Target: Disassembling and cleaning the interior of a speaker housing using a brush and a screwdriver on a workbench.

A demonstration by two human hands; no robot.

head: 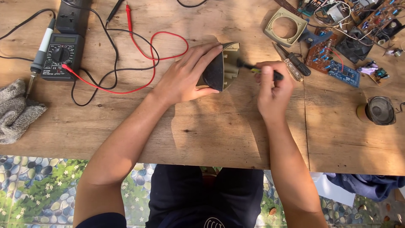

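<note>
Beige casing (pixel 221 67) in left hand (pixel 185 78) fingers, right hand (pixel 274 90) fingers round screwdriver (pixel 259 69), tip hidden.

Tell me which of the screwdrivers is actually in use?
The black-handled screwdriver gripped in the right hand, its tip poking into the beige casing. The other screwdrivers lie untouched on the table beside it.

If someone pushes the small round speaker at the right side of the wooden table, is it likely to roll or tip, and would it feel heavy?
The speaker seems to lie on its side on the table, so its round body could probably roll when pushed. It looks compact with a dark cone; it may feel rather heavy for its size. The cone likely dents easily, so pushing on the rim seems safer.
</note>
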